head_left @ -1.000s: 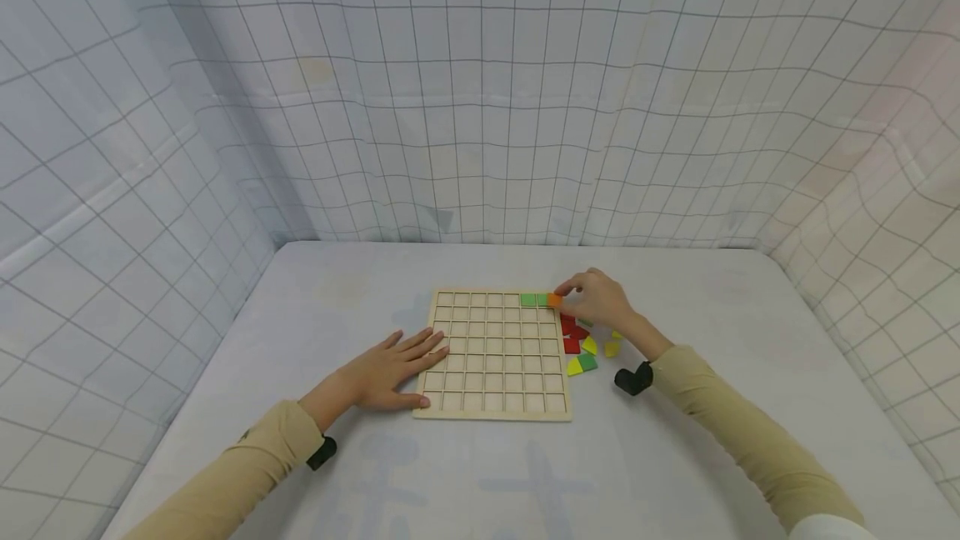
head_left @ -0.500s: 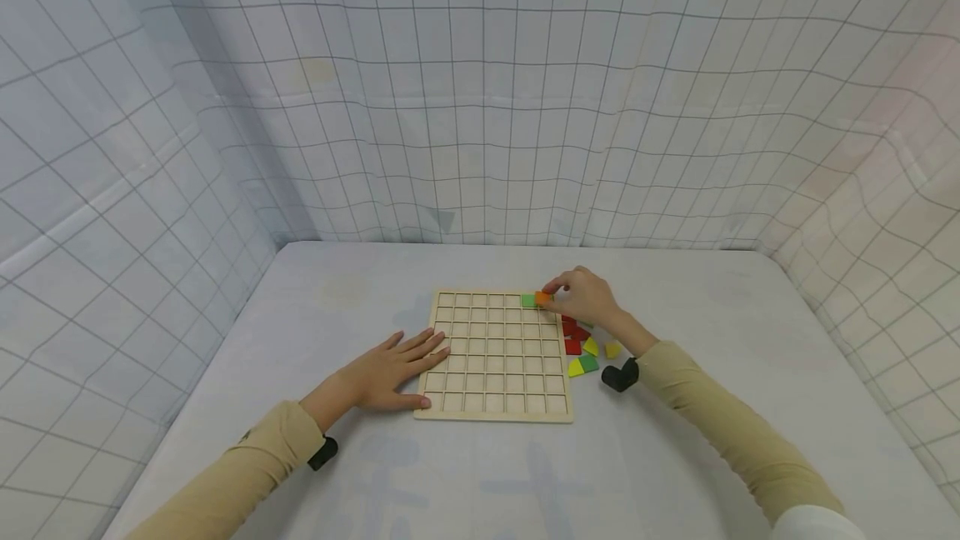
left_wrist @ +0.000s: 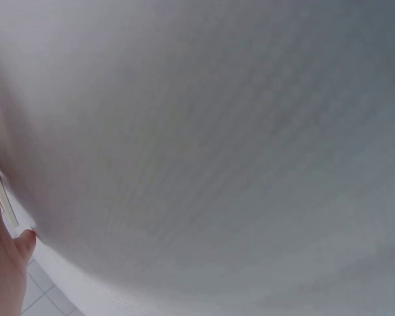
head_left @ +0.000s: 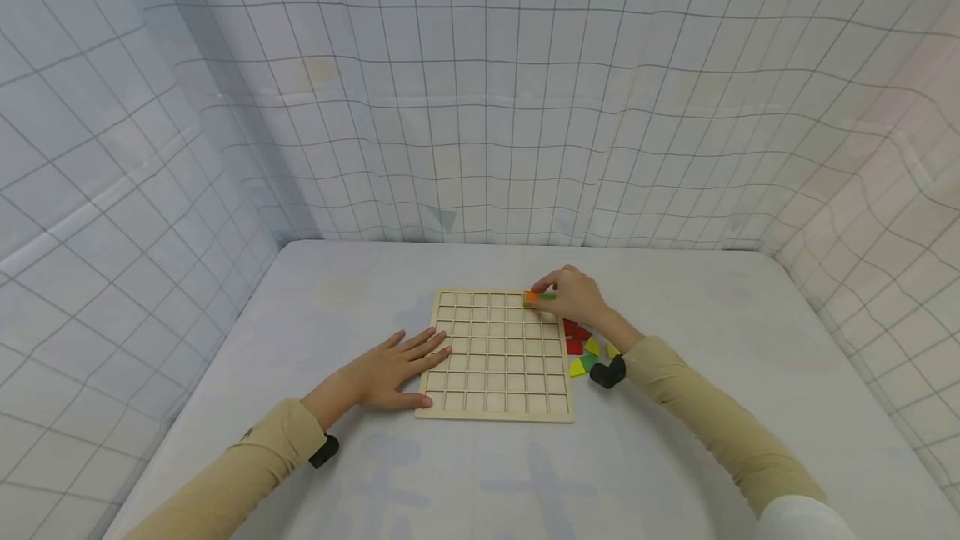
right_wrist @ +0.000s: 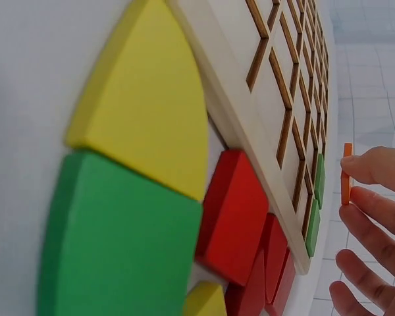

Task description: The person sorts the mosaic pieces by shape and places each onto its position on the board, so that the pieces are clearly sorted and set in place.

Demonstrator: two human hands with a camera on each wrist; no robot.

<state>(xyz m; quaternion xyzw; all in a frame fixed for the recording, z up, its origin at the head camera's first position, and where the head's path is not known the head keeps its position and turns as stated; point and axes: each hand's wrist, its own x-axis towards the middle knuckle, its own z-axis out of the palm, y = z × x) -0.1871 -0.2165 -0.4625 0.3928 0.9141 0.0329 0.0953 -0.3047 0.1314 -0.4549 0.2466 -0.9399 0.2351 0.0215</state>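
A wooden grid board (head_left: pixel 495 361) lies on the white table. My left hand (head_left: pixel 386 373) rests flat with spread fingers on its left edge; the left wrist view catches only part of that hand (left_wrist: pixel 5 266). Over the board's far right part, my right hand (head_left: pixel 576 297) pinches an orange tile (head_left: pixel 532 297) between thumb and fingers. In the right wrist view the orange tile (right_wrist: pixel 346 174) is seen edge-on in the right hand (right_wrist: pixel 382 217), above two green tiles (right_wrist: pixel 319 181) in the board's corner cells.
Beside the board's right edge lie several loose pieces: red (head_left: pixel 574 347), yellow (head_left: pixel 592 346) and green (head_left: pixel 588 362). Dark wrist devices (head_left: pixel 608 372) sit under both forearms. White gridded curtains (head_left: pixel 480 107) surround the table at the back and sides.
My right hand has moved left along the board's far edge with the orange tile, from the corner cell to over the third cell from the right. My left hand has stayed put.
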